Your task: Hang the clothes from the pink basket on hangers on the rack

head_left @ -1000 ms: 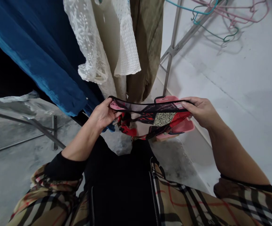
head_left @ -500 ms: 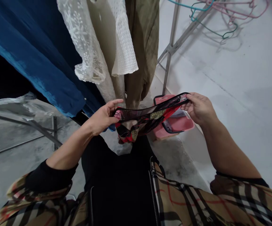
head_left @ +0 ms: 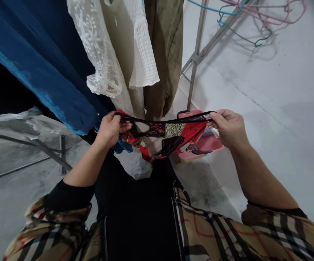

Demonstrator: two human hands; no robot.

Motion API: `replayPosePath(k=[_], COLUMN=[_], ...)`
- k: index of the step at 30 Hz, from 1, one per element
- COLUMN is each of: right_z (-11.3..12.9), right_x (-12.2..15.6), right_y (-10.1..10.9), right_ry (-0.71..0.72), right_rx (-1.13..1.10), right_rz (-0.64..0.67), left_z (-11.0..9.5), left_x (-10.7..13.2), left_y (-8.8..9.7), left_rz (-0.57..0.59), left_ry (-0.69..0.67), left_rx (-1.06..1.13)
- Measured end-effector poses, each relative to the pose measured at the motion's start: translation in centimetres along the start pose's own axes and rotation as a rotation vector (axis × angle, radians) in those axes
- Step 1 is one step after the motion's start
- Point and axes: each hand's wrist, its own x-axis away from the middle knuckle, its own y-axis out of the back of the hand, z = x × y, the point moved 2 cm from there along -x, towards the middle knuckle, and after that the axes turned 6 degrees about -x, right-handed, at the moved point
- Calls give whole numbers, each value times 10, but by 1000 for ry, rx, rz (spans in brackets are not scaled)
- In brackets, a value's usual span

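I hold a small red, black and patterned garment stretched out in front of me at waist height. My left hand is closed on the left end of its black band. My right hand pinches the right end of the same band. The cloth hangs slack below the taut band. Just beyond and below the garment a pink plastic basin sits on the floor, partly hidden by the cloth.
Clothes hang close ahead: a blue cloth, a white lace piece, a white knit piece and an olive garment. A grey metal rack leg stands behind. Pink and teal wire hangers hang at top right above the white floor.
My left hand has closed on the band's left end after being open-fingered. The band is pulled taut and level again, and the garment has turned to show more red.
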Motion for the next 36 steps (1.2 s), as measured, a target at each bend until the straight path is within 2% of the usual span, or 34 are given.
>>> replayPosePath(k=[2,5,11,14,17,22,26,31,36], right_z=[0,-5,-19,-24,-26,-30,-30,-29,-29], right_x=[5,13,31,33,27,18,15,15,17], right_y=[-3,-12,-29,-30,-25,-17,-16,-17,-18], right_ry=[-37,-149,-350,-386,-337,-255,-254,-270,-293], right_rx=[110,222,318,344,333,237,46,-110,-11], right_rz=[41,193,550,617,547,304,164,110,135], left_z=[-4,-14,-32,-35,-34,-28,-24,-24,-24], left_x=[1,8,29,33,31,24,25,25,26], left_y=[-7,-14,-25,-27,-26,-19,-14,-11,-13], left_rz=[28,51,222,237,188,46,56,123,159], left_ry=[115,208,126,93,60,-102,-123,-85,-4], left_rx=[234,366,402,403,364,203,70,-85,-70])
